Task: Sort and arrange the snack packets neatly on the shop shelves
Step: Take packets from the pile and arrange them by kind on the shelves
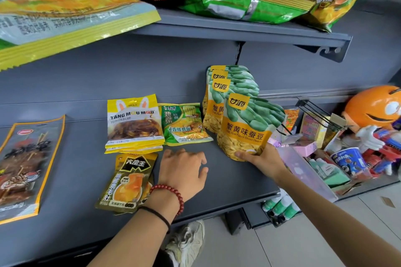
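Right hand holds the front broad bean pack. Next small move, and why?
Probably slide the front broad bean packet back and left, flush with the matching packets behind it: the right hand grips its bottom, and it stands offset to their right.

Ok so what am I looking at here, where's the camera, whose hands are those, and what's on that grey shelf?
There is no machine here: a person wears one wide-angle camera on the head, so you look down at their own hands. The right hand grips the bottom of a broad bean pouch, held upright in front of a row of matching pouches. The left hand, wearing a red bead bracelet, rests on the grey shelf and holds nothing. Lying there: yellow Tang Mou Mou packets, a green noodle packet, a black-and-yellow packet and a skewer packet far left.
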